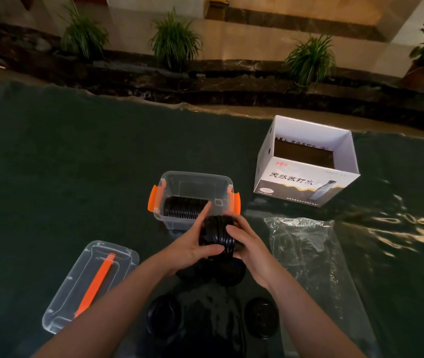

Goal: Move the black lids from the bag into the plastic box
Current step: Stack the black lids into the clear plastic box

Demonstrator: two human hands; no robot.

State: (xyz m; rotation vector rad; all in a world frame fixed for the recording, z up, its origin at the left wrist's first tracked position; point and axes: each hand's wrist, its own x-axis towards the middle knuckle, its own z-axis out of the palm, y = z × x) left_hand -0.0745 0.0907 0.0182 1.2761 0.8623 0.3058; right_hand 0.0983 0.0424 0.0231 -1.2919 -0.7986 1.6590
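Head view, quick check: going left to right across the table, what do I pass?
Clear box lid with orange handle → plastic box with black lids inside → stack of black lids held in both hands → empty clear bag → white cardboard box.

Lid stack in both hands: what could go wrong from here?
1. The stack of black lids is pressed only from its ends by the left hand and right hand; its middle could buckle and spill.
2. The plastic box already holds a row of lids, so space may be tight.
3. Loose lids lie near the forearms and could get knocked.
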